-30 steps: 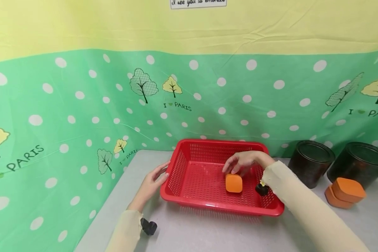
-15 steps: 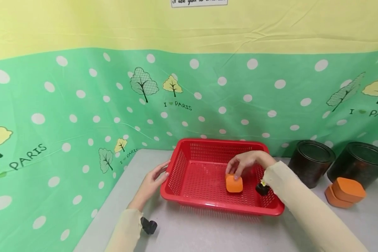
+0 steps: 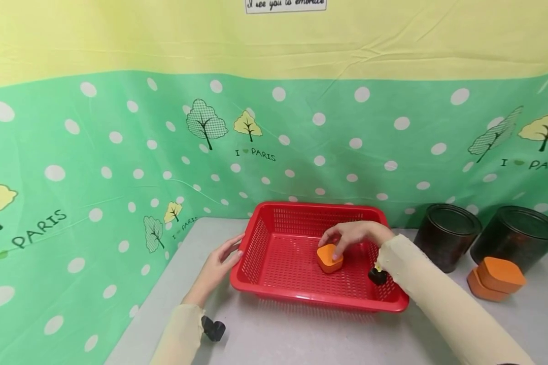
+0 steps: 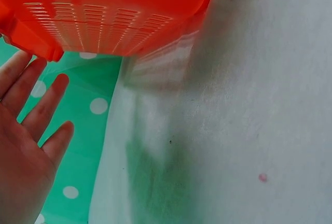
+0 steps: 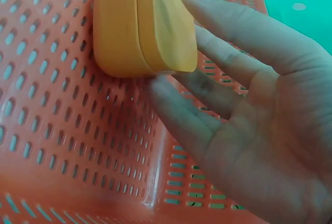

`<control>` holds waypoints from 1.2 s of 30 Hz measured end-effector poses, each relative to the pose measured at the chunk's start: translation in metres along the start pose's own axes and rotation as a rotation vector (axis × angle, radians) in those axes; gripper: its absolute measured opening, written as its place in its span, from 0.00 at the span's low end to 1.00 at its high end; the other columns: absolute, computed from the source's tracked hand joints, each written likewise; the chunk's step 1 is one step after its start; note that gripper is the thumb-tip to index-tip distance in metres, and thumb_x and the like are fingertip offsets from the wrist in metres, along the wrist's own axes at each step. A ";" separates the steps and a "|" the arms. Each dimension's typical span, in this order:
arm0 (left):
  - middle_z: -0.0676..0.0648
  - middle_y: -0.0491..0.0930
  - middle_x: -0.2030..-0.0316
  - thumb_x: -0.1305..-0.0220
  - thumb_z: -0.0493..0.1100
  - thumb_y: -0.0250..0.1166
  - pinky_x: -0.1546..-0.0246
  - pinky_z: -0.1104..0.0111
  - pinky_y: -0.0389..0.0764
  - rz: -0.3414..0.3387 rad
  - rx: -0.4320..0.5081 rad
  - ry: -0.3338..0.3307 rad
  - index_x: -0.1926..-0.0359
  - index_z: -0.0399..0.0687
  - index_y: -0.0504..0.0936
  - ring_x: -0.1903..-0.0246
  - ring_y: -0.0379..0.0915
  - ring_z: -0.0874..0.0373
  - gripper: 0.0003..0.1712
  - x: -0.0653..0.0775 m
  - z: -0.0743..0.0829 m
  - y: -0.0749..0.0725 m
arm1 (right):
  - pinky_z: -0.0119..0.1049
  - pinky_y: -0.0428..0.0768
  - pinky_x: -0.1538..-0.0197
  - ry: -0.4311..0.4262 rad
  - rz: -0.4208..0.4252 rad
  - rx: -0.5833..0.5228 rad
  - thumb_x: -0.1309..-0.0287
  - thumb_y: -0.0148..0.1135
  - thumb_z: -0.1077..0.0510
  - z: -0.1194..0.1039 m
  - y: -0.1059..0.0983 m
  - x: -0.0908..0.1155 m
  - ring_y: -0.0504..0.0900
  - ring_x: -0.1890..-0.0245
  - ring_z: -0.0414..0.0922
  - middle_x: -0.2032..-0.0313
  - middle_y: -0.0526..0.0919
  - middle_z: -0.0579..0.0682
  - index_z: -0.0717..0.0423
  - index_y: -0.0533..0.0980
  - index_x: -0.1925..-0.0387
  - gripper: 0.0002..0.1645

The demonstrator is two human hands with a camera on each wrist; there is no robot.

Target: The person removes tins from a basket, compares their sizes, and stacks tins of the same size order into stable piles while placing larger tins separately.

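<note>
A small orange box with rounded corners and a seam like a lid's (image 3: 327,260) stands in the red perforated basket (image 3: 287,274). My right hand (image 3: 355,234) reaches over the basket's right part and holds this box. In the right wrist view the thumb lies at the upper edge of the orange box (image 5: 116,35), and the other fingers of the right hand (image 5: 270,94) curve round its side. My left hand (image 3: 216,266) is at the basket's left side, fingers extended. The left wrist view shows the left hand's fingertips (image 4: 59,81) close to the red rim; contact is unclear.
On the right of the grey table (image 3: 274,339) are two stacked orange boxes (image 3: 498,279). Behind them stand two dark lidded cans, a nearer-left can (image 3: 447,238) and a right can (image 3: 516,235). A green and yellow cloth (image 3: 301,126) hangs behind and along the left.
My right hand has taken hold of the orange box in the basket. The box has turned and shifted slightly left, now showing its top face. My left hand stays at the basket's side.
</note>
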State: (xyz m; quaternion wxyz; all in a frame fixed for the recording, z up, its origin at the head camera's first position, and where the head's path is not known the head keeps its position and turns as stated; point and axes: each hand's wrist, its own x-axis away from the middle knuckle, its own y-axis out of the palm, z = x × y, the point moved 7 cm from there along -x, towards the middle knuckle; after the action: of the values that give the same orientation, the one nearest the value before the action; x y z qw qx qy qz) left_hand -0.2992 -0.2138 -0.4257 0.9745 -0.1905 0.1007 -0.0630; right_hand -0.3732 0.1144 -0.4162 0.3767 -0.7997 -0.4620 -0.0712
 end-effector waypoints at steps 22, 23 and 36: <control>0.42 0.68 0.29 0.29 0.45 0.61 0.32 0.51 0.71 0.003 -0.006 0.017 0.29 0.47 0.68 0.31 0.67 0.42 0.30 0.001 0.004 -0.001 | 0.45 0.78 0.38 0.011 0.139 0.138 0.47 0.74 0.57 -0.005 -0.005 -0.004 0.75 0.43 0.49 0.44 0.79 0.52 0.54 0.75 0.40 0.32; 0.42 0.68 0.29 0.29 0.45 0.61 0.32 0.51 0.70 0.003 -0.005 0.018 0.29 0.47 0.68 0.31 0.67 0.42 0.30 0.001 0.004 -0.001 | 0.45 0.79 0.38 0.009 0.140 0.140 0.47 0.74 0.56 -0.005 -0.004 -0.003 0.75 0.43 0.49 0.44 0.79 0.52 0.55 0.75 0.40 0.33; 0.41 0.68 0.29 0.29 0.44 0.61 0.32 0.50 0.71 0.007 -0.006 0.021 0.29 0.46 0.68 0.31 0.67 0.42 0.30 0.002 0.004 -0.001 | 0.41 0.82 0.41 -0.164 0.186 0.109 0.45 0.73 0.55 -0.021 -0.014 0.000 0.82 0.46 0.49 0.44 0.81 0.58 0.63 0.75 0.39 0.33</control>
State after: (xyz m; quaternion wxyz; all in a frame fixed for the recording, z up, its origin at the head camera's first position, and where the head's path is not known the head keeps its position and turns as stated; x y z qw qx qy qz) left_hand -0.2963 -0.2140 -0.4223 0.9730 -0.1926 0.1118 -0.0615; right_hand -0.3795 0.1043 -0.3936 0.3854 -0.8207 -0.4182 0.0549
